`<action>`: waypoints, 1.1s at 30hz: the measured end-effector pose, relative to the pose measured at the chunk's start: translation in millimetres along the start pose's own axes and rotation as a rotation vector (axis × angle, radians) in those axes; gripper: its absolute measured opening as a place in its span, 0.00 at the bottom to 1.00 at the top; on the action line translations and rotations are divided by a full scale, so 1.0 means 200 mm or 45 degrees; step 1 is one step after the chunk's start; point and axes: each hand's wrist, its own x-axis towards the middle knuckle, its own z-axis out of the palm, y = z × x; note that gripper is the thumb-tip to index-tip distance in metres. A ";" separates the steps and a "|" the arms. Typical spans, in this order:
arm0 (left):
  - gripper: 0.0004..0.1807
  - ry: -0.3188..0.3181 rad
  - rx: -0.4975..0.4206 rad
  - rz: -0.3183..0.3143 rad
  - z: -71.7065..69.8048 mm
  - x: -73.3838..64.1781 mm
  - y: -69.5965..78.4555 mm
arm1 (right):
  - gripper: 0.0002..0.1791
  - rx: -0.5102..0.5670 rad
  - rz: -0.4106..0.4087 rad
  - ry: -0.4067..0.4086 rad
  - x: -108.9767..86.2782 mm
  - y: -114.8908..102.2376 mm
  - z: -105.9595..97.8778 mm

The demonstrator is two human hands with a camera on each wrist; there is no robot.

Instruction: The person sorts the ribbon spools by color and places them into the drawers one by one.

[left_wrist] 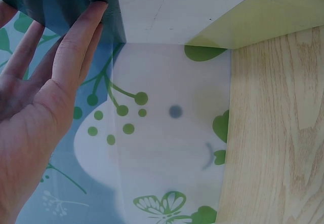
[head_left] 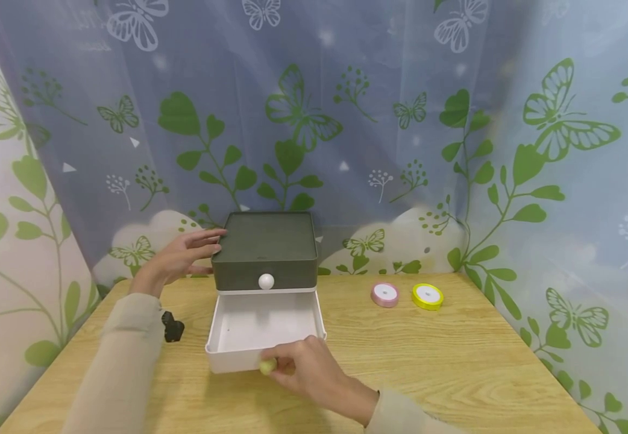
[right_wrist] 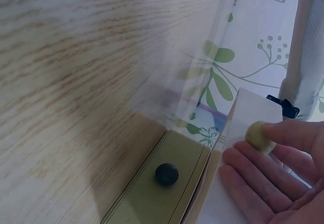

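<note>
A small stacked drawer unit (head_left: pixel 267 238) stands on the table, dark grey-green on top with a white round knob (head_left: pixel 266 281). Its white drawer (head_left: pixel 319 313) is pulled out toward me. My right hand (head_left: pixel 314 371) pinches that drawer's yellow-green knob (right_wrist: pixel 257 137) between thumb and fingers. Below it, in the right wrist view, is a yellow-green drawer front (right_wrist: pixel 185 150) with a dark knob (right_wrist: pixel 166 174). At the unit's left side is my left hand (head_left: pixel 181 256), fingers extended, fingertips (left_wrist: pixel 98 8) against the dark upper part.
Right of the unit lie a pink roll (head_left: pixel 385 295) and a yellow roll (head_left: pixel 428 296), both with white centres. A small black device (head_left: pixel 173 327) sits by the left cuff. Printed butterfly curtains (head_left: pixel 292 120) hang behind the wooden table (head_left: pixel 428 361) and at both sides.
</note>
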 end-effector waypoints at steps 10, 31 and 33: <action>0.37 -0.002 -0.005 0.004 0.00 0.00 0.00 | 0.13 -0.035 -0.021 -0.001 -0.03 -0.02 0.00; 0.37 -0.014 0.010 0.021 0.00 0.00 0.00 | 0.14 -0.059 -0.140 -0.025 -0.09 -0.08 0.02; 0.37 -0.010 0.007 0.013 0.00 0.01 -0.01 | 0.15 -0.051 -0.146 -0.029 -0.09 -0.08 0.02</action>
